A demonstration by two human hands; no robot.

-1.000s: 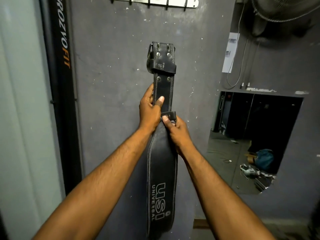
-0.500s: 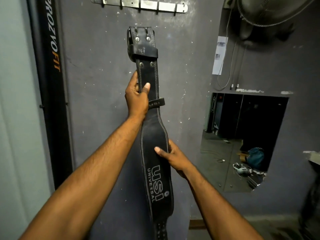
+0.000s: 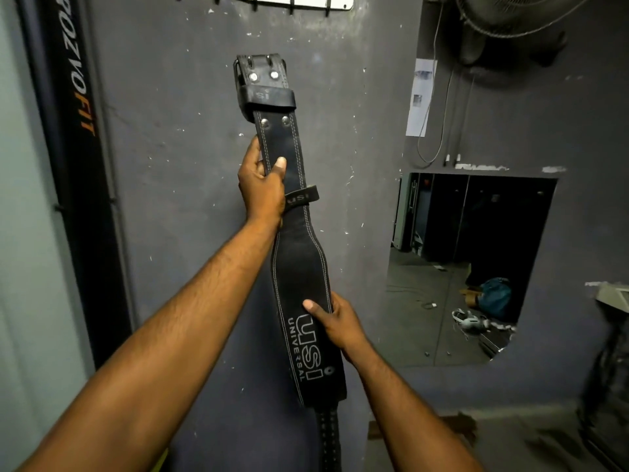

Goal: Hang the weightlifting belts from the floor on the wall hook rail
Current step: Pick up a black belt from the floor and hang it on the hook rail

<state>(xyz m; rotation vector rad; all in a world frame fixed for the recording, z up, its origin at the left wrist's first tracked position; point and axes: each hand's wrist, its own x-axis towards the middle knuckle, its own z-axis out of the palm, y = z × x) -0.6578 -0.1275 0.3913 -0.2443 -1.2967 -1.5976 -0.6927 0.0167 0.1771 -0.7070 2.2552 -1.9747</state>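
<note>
I hold a black leather weightlifting belt (image 3: pixel 299 267) upright in front of the grey wall, buckle end on top. Its wide part carries white "USI UNIVERSAL" lettering. My left hand (image 3: pixel 262 189) grips the narrow strap just below the buckle rivets. My right hand (image 3: pixel 335 321) clasps the right edge of the wide part lower down. The metal hook rail (image 3: pixel 282 0) is fixed to the wall at the top edge of the view, a clear gap above the buckle. The belt's tail end hangs below, out of sight.
A black padded post with orange lettering (image 3: pixel 73 131) stands against the wall at left. At right a mirror (image 3: pixel 469 267) reflects a floor with clutter. A fan (image 3: pixel 510 15) hangs at the upper right, with cables (image 3: pixel 439 107) beneath it.
My right hand slid from the strap loop down to the belt's wide part. The belt tilted slightly, its buckle leaning left, still held below the rail.
</note>
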